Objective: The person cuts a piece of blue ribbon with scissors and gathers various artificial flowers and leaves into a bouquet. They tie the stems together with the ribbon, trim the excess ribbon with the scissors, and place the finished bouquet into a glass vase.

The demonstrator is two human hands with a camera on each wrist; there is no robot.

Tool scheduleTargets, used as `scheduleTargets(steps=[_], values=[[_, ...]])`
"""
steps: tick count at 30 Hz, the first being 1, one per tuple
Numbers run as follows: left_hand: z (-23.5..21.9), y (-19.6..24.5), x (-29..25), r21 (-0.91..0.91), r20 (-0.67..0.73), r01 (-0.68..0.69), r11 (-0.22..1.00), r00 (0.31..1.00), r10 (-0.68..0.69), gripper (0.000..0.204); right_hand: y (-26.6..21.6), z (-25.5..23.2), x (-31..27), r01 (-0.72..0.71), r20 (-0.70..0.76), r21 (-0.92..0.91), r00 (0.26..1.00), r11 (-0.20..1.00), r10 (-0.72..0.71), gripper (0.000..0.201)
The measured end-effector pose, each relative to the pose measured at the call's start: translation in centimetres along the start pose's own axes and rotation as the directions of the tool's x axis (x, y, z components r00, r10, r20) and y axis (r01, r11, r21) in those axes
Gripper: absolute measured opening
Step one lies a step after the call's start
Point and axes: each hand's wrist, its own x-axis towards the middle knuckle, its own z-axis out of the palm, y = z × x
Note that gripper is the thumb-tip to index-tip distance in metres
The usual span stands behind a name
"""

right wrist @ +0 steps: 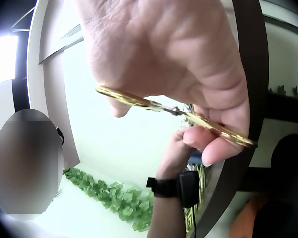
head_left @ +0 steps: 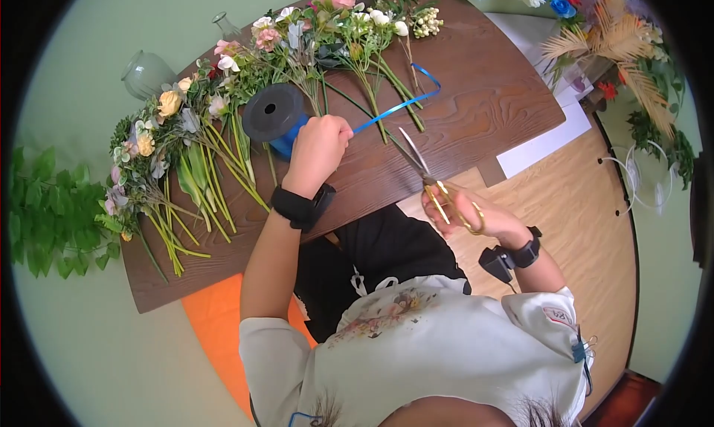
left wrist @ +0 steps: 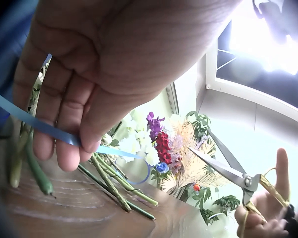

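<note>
My left hand pinches the thin blue ribbon beside its black spool; my right hand grips gold-handled scissors, blades spread. I judge cutting comes next: blades must straddle the ribbon beyond the spool.

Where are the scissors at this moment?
In the head view the scissors are in the right hand, over the table's near edge, blades open toward the blue ribbon that the left hand holds.

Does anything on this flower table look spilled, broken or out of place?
Nothing stands out. The flower stems lie in a row, the left hand pinches the blue ribbon, and the right hand holds the scissors open.
</note>
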Motion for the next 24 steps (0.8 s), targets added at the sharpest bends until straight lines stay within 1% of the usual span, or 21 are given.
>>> scheduleTargets(steps=[2, 3, 4, 6, 7, 9, 13, 15, 16, 18, 19, 21, 22, 24], values=[[-0.2, 0.2, -0.3, -0.006, 0.018, 0.000, 1.000, 1.000, 0.000, 0.012, -0.5, 0.9, 1.0, -0.069, -0.017, -0.021, 0.997, 0.997, 0.069, 0.056], [-0.4, 0.3, -0.3, -0.012, 0.031, 0.002, 1.000, 1.000, -0.002, 0.013, -0.6, 1.5, 1.4, -0.110, -0.075, -0.011, 0.991, 0.994, 0.109, 0.054], [-0.5, 0.5, -0.4, -0.010, 0.029, -0.003, 1.000, 1.000, 0.003, 0.013, -0.7, 1.7, 1.7, -0.106, -0.077, -0.013, 0.992, 0.994, 0.105, 0.054], [-0.8, 0.8, -0.6, -0.134, 0.085, 0.053, 0.990, 0.995, -0.042, 0.013, -0.6, 2.0, 2.1, -0.149, -0.114, -0.115, 0.984, 0.982, 0.136, 0.056], [-1.0, 1.0, -0.6, -0.135, 0.081, 0.053, 0.990, 0.996, -0.042, 0.013, -0.5, 2.0, 2.2, -0.148, -0.113, -0.119, 0.984, 0.982, 0.134, 0.056], [-1.2, 1.6, -0.6, -0.182, 0.129, 0.021, 0.983, 0.992, 0.002, 0.013, 0.1, 2.0, 2.1, -0.121, -0.129, -0.201, 0.987, 0.972, 0.096, 0.055], [-0.8, 1.9, -0.2, -0.160, 0.162, -0.009, 0.987, 0.986, 0.035, 0.013, 1.0, 2.0, 1.7, -0.109, -0.175, -0.219, 0.982, 0.970, 0.071, 0.053], [-0.4, 1.9, 0.0, -0.174, 0.214, 0.020, 0.984, 0.977, 0.018, 0.012, 1.3, 2.1, 1.6, -0.067, -0.201, -0.229, 0.979, 0.971, 0.021, 0.052], [-0.2, 1.7, 0.1, -0.176, 0.216, 0.021, 0.984, 0.976, 0.018, 0.012, 1.3, 2.1, 1.6, -0.070, -0.203, -0.227, 0.979, 0.971, 0.023, 0.052], [0.1, 1.3, 0.2, -0.300, 0.281, 0.058, 0.952, 0.959, 0.030, 0.012, 1.4, 2.2, 1.6, -0.079, -0.195, -0.225, 0.980, 0.971, 0.034, 0.050], [0.0, 1.3, 0.2, -0.300, 0.281, 0.058, 0.952, 0.959, 0.030, 0.012, 1.4, 2.3, 1.7, -0.079, -0.195, -0.225, 0.980, 0.971, 0.035, 0.050], [-0.1, 1.3, 0.2, -0.336, 0.345, 0.106, 0.936, 0.938, 0.018, 0.013, 1.5, 2.6, 1.9, -0.066, -0.184, -0.182, 0.982, 0.981, 0.032, 0.048], [-0.2, 1.2, 0.1, -0.335, 0.345, 0.107, 0.936, 0.939, 0.016, 0.013, 1.6, 2.8, 2.0, -0.066, -0.182, -0.182, 0.983, 0.981, 0.032, 0.048], [-0.3, 1.1, -0.1, -0.366, 0.373, 0.164, 0.916, 0.928, -0.017, 0.013, 1.7, 3.3, 2.2, -0.027, -0.211, -0.117, 0.977, 0.993, 0.002, 0.044]])
